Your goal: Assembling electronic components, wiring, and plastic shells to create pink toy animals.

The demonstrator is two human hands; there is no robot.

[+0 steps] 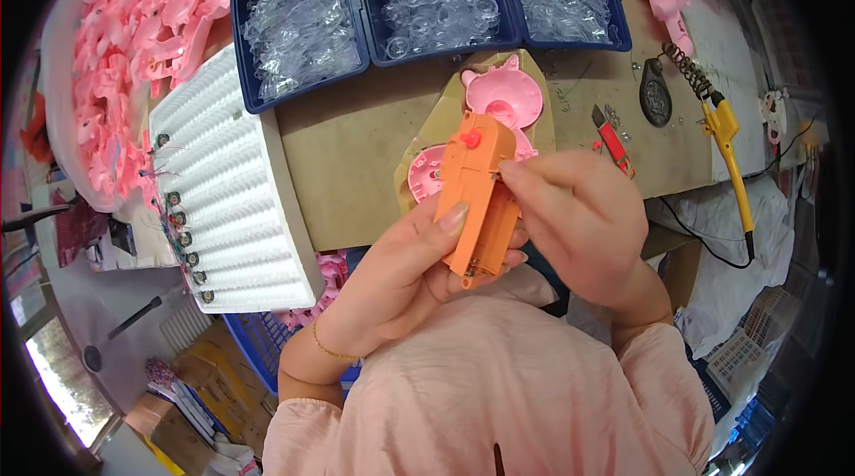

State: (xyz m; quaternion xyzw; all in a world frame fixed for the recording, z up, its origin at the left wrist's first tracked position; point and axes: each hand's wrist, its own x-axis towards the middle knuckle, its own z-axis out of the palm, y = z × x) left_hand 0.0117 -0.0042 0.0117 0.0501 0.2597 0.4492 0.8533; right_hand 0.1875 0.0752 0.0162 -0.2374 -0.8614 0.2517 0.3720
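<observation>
An orange plastic housing (pixel 481 195) with an open, battery-box-like slot and a small red knob is tilted in front of my chest. My left hand (pixel 405 267) is closed around its lower part, thumb on the near face. At the housing's upper right edge, my right hand (pixel 579 218) pinches with thumb and forefinger. A tiny metallic bit shows by those fingertips, too small to name. Behind the housing lie pink plastic shell halves (pixel 506 93) on a tan board (pixel 539 62); the housing partly hides them.
Three blue bins (pixel 361 22) of clear plastic parts line the back. A white foam tray (pixel 298 244) with small round parts along its edge stands left, beside a pink parts heap (pixel 134 40). To the right are a red cutter knife (pixel 614 146) and a yellow soldering iron (pixel 730 146).
</observation>
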